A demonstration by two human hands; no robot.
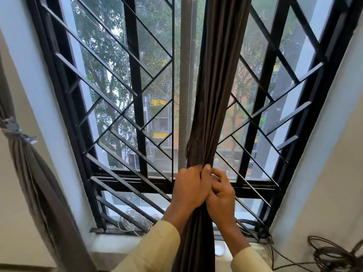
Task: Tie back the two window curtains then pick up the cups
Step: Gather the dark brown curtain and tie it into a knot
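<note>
While hands (191,186) (221,193) grip curtain (214,95) — grille (135,95) behind, sill (110,242) below.

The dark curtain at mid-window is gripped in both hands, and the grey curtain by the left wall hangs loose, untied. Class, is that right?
Not quite. The head view shows the grey curtain already tied back with a band of cloth. The rest stands: the left hand and the right hand both grip the gathered dark curtain.

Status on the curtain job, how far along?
Done: left curtain is bound with a tie. In hand: left hand and right hand grip the gathered dark curtain mid-window; no tie on it yet. Left: tying it, then the cups; neither hand holds one.
</note>
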